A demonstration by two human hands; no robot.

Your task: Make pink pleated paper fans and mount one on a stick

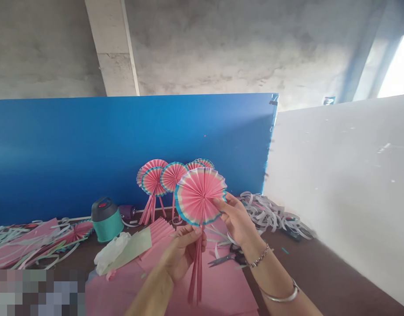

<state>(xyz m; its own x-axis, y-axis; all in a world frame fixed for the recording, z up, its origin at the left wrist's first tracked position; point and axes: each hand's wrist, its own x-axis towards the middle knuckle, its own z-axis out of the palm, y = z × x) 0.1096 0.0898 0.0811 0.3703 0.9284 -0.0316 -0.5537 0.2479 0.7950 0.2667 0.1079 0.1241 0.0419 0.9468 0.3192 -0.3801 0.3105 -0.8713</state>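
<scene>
Pleated fan: one round pink paper fan (202,193), rimmed in blue and cream, upright between the two hands, above the left hand and to the left of the right.
Left hand: the left hand (185,250) is closed around the fan's base and the top of its hanging pink strips (195,281).
Right hand: the right hand (236,217) is partly curled, thumb on the fan's face, fingers behind its right edge.
Right wrist: two pieces, a chain bracelet (259,256) and a silver bangle (284,299).
Marking: a red mark on the lid of one teal and grey container (106,221), left of the left hand; too small to read.
Other fans: at least five in the overlapping group (154,181) beyond the hands, before the blue panel (123,145).
Scissors: one dark-handled pair (223,260), open, just below the right hand.
Pink sheets: several (221,289) under both hands; exact count cannot be told.
Green card: one pale piece (134,250), left of the left hand, beside one crumpled white bag (112,253).
White strips: a tangled heap (268,213) right of the right hand, too many to count.
</scene>
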